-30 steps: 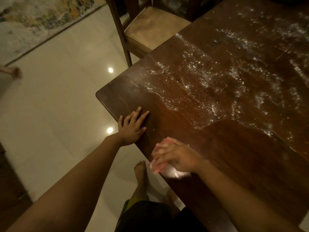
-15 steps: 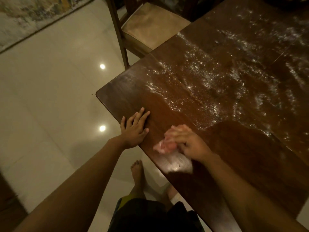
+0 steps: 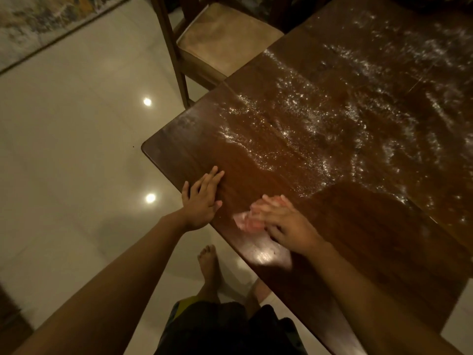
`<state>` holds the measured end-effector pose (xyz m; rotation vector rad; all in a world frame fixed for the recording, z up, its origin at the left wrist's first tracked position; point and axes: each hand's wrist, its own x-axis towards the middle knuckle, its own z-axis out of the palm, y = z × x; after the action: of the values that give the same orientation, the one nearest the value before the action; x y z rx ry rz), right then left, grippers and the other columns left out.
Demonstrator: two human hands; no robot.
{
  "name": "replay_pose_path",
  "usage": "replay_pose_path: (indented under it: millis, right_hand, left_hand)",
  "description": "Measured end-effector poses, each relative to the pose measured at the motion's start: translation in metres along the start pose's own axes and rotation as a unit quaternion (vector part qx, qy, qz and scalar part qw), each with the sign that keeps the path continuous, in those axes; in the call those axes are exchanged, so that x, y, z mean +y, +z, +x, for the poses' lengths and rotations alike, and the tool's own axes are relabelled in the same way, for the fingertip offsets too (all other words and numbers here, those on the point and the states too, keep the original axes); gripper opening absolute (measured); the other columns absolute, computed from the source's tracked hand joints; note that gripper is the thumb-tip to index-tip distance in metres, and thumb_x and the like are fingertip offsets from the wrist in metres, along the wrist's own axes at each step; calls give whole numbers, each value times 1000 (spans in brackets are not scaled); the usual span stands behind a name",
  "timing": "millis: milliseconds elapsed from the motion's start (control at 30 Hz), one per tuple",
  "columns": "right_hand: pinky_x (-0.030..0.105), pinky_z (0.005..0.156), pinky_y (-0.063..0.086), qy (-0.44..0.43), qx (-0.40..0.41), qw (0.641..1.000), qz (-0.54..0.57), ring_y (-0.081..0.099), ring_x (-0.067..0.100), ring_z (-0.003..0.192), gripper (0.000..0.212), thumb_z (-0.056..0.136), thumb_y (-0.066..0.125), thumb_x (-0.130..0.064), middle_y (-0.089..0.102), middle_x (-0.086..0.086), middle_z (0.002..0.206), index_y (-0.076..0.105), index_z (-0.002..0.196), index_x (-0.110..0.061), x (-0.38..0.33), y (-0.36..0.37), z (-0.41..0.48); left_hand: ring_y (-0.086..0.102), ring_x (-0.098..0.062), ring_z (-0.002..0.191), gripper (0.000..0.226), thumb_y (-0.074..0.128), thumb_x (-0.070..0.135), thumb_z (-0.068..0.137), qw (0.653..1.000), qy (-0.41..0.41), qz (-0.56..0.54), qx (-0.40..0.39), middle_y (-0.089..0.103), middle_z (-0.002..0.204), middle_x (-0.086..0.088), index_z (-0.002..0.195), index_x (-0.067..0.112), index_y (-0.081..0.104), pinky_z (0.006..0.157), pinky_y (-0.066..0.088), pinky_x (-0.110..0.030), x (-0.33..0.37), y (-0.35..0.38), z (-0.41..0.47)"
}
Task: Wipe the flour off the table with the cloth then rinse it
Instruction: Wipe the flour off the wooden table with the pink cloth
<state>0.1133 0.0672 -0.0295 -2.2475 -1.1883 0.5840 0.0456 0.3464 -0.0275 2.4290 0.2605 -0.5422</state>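
Observation:
A dark wooden table point(image 3: 384, 252) fills the right of the view. White flour point(image 3: 320, 129) is smeared across its middle and far right. A pink cloth point(image 3: 247, 221) lies bunched near the table's near edge, and my right hand point(image 3: 286, 224) presses down on it with the fingers laid over it. The hand hides most of the cloth. My left hand point(image 3: 202, 198) rests flat on the table edge just left of the cloth, fingers straight. The strip of wood around both hands shows no flour.
A wooden chair point(image 3: 217, 42) with a beige seat is pushed against the table's far left side. Pale glossy floor tiles point(image 3: 76, 162) lie to the left, with a patterned rug point(image 3: 38, 21) at the top left. My bare foot point(image 3: 208, 265) stands below the table edge.
My right hand has slid the cloth away from the near edge and slightly left, toward the flour. My left hand has stayed flat on the table edge.

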Motion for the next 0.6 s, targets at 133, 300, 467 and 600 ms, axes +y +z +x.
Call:
replay_pose_path:
  millis: [133, 300, 467, 600]
  right_hand:
    - [63, 122, 5, 159, 125, 979, -11, 13, 15, 152, 58, 91, 55, -11, 44, -11, 154, 51, 142, -40, -61, 34, 39]
    - [53, 124, 1, -85, -67, 994, -6, 17, 14, 153, 47, 93, 52, -14, 45, -13, 154, 61, 133, -38, -62, 35, 37]
    - [67, 118, 14, 95, 100, 990, 38, 28, 19, 150, 53, 81, 51, -11, 53, -11, 147, 68, 125, -36, -11, 2, 32]
    - [65, 120, 8, 203, 152, 967, -21, 24, 25, 151, 51, 89, 49, -19, 49, -6, 150, 58, 135, -35, -58, 22, 66]
  left_hand:
    - [29, -28, 141, 75, 53, 18, 92, 995, 18, -27, 99, 30, 157, -2, 155, 30, 14, 117, 16, -50, -5, -14, 6]
    - [40, -34, 134, 68, 51, 13, 92, 993, 60, 23, 98, 35, 155, -9, 154, 19, 23, 110, 27, -43, -26, -43, 29]
    - [20, -25, 147, 57, 21, 37, 99, 991, 90, 82, 48, 8, 165, 8, 155, 31, 15, 119, 7, -50, -38, -40, 25]
    - [17, -25, 147, 56, 25, 30, 99, 993, 67, 70, 64, 9, 164, 8, 154, 32, 17, 120, 2, -46, -31, -39, 24]
